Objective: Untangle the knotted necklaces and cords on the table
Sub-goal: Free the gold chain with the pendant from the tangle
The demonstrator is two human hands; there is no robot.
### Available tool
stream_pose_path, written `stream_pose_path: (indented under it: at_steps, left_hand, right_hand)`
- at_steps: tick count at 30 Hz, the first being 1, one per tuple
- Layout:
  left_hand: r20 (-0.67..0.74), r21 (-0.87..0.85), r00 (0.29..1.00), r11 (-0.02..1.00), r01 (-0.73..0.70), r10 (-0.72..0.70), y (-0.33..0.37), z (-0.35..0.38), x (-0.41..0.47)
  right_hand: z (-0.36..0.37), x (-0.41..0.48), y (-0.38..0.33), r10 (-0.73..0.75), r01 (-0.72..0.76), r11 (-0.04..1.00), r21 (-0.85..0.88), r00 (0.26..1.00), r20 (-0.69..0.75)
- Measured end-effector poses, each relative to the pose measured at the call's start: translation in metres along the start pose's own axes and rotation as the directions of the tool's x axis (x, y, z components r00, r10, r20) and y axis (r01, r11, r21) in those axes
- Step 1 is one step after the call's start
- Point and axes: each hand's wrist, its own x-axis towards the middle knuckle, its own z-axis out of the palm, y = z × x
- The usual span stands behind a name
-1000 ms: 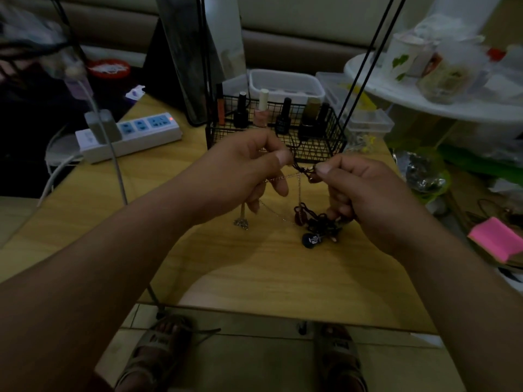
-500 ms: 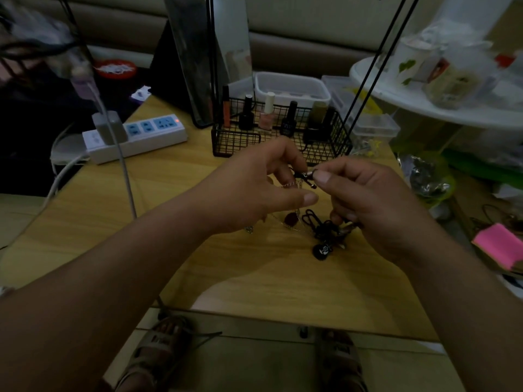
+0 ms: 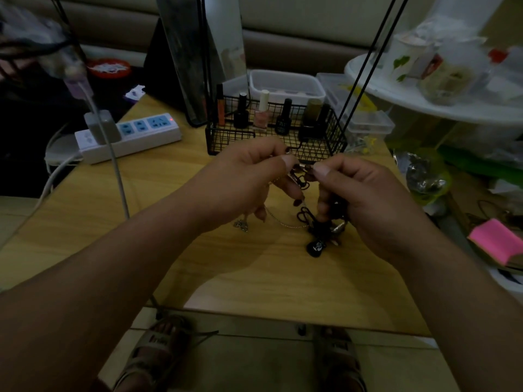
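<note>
Pinching one knot from both sides — left hand point(image 3: 252, 176) and right hand point(image 3: 365, 199) clamped on the black cord point(image 3: 304, 182), raised above the table point(image 3: 254, 278).

Hanging toward 6 o'clock from the pinch: the remaining tangle point(image 3: 319, 224), resting on wood, nearer the right hand. Counted — one silver chain point(image 3: 283, 222), one black pendant point(image 3: 316, 247). Farther off at 12 o'clock, one wire basket point(image 3: 311, 142).

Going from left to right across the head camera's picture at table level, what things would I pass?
White power strip → black wire basket of nail polish bottles → left hand → knotted black cord pinched between both hands → right hand → pink notepad.
</note>
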Motion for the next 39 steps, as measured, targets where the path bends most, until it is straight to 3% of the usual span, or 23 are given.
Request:
stream_pose_path:
  at_steps: [8, 19, 25, 34, 39]
  left_hand:
    - [-0.096, 0.017, 0.995, 0.999, -0.03, 0.031, -0.006, 0.005, 0.003]
    - [-0.046, 0.119, 0.993, 0.988, -0.103, 0.109, -0.008, 0.012, 0.005]
    - [0.02, 0.141, 1.0, 0.99, -0.002, -0.001, -0.007, 0.008, 0.002]
    - [0.032, 0.118, 0.998, 0.992, 0.046, -0.05, -0.005, 0.006, -0.001]
    - [0.009, 0.131, 1.0, 0.991, -0.001, 0.0, -0.007, 0.008, 0.001]
  right_hand:
    - [-0.002, 0.001, -0.002, 0.091, -0.091, 0.986, 0.139, 0.996, 0.003]
    - [-0.001, -0.003, -0.001, 0.009, -0.008, 1.0, -0.016, 0.996, 0.087]
    - [0.0, -0.002, 0.002, 0.004, 0.002, 0.994, -0.106, 0.998, 0.057]
    - [0.0, -0.004, -0.006, 0.086, -0.087, 0.996, 0.03, 0.996, 0.032]
    - [0.009, -0.004, -0.004, 0.082, -0.078, 0.995, -0.055, 0.994, 0.07]
